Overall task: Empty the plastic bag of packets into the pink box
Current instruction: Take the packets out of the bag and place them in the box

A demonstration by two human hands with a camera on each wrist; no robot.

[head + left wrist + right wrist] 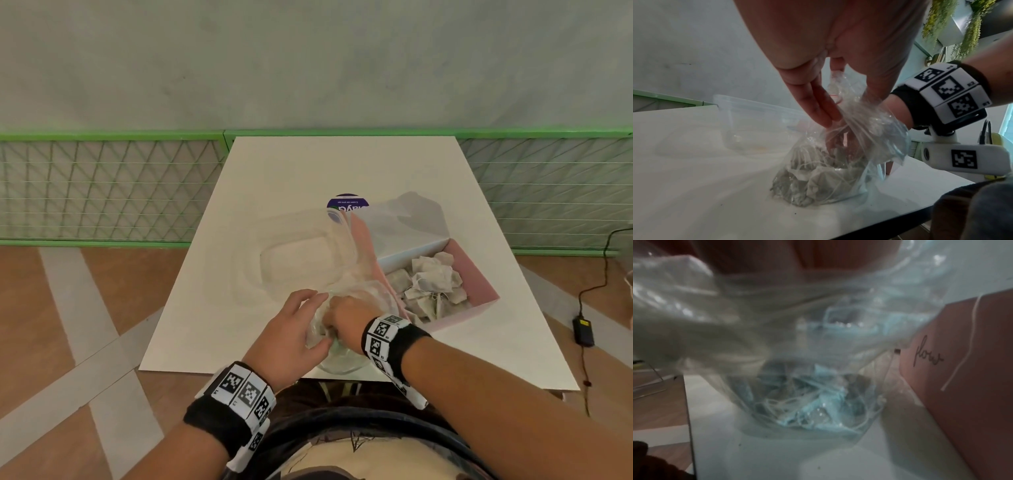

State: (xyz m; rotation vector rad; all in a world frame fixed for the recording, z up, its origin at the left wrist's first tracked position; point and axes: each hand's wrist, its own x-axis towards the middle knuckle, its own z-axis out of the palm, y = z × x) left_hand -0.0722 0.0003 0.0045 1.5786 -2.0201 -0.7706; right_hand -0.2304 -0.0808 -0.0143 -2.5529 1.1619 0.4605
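A clear plastic bag (340, 363) stands at the white table's near edge, just left of the pink box (479, 274). Grey-white packets (813, 183) with strings lie in the bag's bottom (807, 402). My left hand (308, 318) pinches the bag's rim between thumb and straight fingers (818, 105). My right hand (344, 318) is plunged into the bag's mouth; through the plastic its fingers (838, 139) bunch down on the top packets. Several packets (431, 284) lie in a heap inside the pink box, whose side (962, 369) carries script lettering.
An empty clear plastic tub (294, 263) sits behind the bag, and a round purple lid (346, 202) lies beyond it. The box's white flap (411, 222) stands up at the back. A black adapter (583, 330) and its cable lie on the floor at right.
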